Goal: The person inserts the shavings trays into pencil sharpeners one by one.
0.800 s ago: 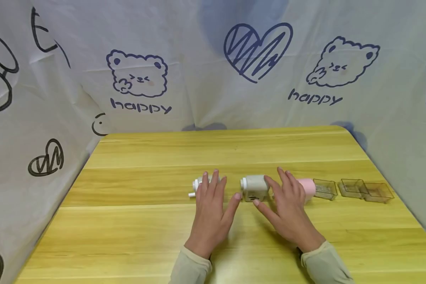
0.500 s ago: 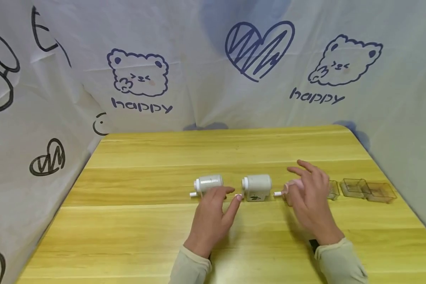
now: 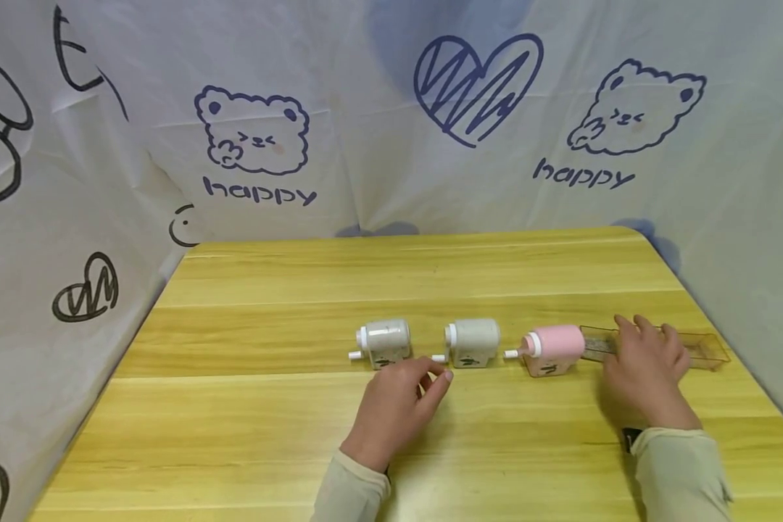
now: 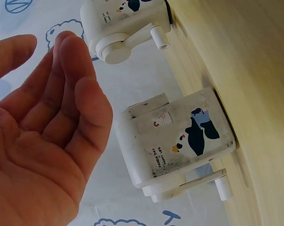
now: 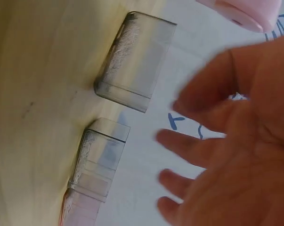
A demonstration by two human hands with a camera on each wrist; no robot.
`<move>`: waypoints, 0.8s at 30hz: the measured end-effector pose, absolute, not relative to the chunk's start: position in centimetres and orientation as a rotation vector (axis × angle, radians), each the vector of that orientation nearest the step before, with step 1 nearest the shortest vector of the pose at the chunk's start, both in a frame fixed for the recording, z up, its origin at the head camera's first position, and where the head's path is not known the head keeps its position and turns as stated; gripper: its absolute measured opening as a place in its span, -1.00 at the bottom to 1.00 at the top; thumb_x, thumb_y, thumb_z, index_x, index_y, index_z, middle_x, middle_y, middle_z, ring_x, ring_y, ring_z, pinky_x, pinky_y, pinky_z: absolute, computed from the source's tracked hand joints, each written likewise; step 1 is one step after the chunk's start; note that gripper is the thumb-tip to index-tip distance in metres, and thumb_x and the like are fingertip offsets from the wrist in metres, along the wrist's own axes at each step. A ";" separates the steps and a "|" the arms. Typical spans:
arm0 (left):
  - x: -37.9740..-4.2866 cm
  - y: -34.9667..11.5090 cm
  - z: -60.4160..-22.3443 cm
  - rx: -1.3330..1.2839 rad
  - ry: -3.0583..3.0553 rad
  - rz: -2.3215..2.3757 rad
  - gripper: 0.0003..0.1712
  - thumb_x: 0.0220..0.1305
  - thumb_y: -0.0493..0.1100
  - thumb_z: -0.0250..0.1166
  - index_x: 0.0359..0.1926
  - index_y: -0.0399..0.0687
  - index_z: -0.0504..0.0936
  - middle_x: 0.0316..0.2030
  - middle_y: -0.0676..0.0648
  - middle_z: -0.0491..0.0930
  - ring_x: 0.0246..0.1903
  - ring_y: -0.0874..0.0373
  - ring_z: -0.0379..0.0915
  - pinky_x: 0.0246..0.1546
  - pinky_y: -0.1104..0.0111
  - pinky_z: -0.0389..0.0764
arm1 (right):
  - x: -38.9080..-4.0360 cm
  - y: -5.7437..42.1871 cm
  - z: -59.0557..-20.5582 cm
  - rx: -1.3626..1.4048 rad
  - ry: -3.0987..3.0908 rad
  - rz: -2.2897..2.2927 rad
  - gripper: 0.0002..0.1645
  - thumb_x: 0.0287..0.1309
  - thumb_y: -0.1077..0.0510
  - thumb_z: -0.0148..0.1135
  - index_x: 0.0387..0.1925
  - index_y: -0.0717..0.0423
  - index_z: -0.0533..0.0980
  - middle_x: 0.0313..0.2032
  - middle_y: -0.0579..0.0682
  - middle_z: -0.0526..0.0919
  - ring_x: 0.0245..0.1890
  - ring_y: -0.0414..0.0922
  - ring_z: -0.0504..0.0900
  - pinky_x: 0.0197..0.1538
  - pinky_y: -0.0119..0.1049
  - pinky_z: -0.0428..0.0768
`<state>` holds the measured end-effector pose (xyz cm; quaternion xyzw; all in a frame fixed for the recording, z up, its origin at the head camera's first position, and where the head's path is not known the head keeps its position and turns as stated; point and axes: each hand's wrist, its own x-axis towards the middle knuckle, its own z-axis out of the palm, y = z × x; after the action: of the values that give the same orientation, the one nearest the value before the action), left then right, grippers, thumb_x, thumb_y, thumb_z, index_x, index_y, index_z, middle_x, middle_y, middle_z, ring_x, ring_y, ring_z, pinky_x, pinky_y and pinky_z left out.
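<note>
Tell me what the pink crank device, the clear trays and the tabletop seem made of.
Pink crank device: probably hard plastic, smooth with a soft sheen; even colour, rounded edges.
Clear trays: likely rigid transparent plastic, glossy; the background shows through their thin walls.
Tabletop: wood or wood-look laminate, smooth; grain streaks show, but I can't tell which.

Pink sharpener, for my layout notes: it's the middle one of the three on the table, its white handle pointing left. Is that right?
Not the middle: the head view shows the pink sharpener rightmost of the three. Its white handle does point left.
</note>
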<state>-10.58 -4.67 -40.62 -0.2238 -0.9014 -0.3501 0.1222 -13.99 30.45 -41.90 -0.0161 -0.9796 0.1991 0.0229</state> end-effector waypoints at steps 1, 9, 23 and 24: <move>-10.5 -4.7 -40.7 -0.655 -2.632 -1.019 -0.69 0.39 0.09 0.09 -0.26 0.07 0.68 -0.51 0.20 0.52 -0.57 0.43 0.32 -0.49 0.51 0.38 | -13.9 30.6 -42.0 -0.066 -3.086 0.611 -0.25 0.21 0.20 -0.03 0.35 0.44 0.03 0.31 0.56 -0.07 0.29 0.56 -0.38 0.09 0.50 -0.33; -10.3 -4.5 -41.0 -0.674 -2.649 -1.048 -0.68 0.39 0.11 0.08 -0.27 0.08 0.66 -0.54 0.23 0.48 -0.57 0.42 0.32 -0.50 0.51 0.37 | -13.8 30.8 -42.4 -0.113 -3.204 0.587 -0.14 0.21 0.15 0.04 0.41 0.39 -0.09 0.28 0.54 0.00 0.19 0.59 -0.16 0.05 0.48 -0.22; -10.5 -4.6 -40.7 -0.677 -2.693 -1.036 -0.71 0.39 0.11 0.09 -0.27 0.09 0.64 -0.51 0.23 0.49 -0.55 0.39 0.35 -0.50 0.49 0.39 | -14.6 30.6 -43.1 -0.005 -3.145 0.611 -0.21 0.20 0.24 0.04 0.42 0.26 0.01 0.36 0.46 -0.02 0.23 0.54 -0.13 0.07 0.45 -0.17; -10.5 -4.6 -40.7 -0.681 -2.694 -1.033 -0.71 0.39 0.10 0.09 -0.27 0.09 0.64 -0.51 0.22 0.49 -0.55 0.38 0.36 -0.49 0.49 0.39 | -14.6 30.6 -43.1 -0.014 -3.150 0.608 -0.21 0.20 0.23 0.04 0.42 0.26 0.01 0.35 0.46 -0.02 0.22 0.54 -0.12 0.07 0.44 -0.16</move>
<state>-10.48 -4.60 -40.67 -0.2288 -0.9052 -0.3471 0.0883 -14.56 30.56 -43.09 -0.0045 -0.9813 0.1894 -0.0331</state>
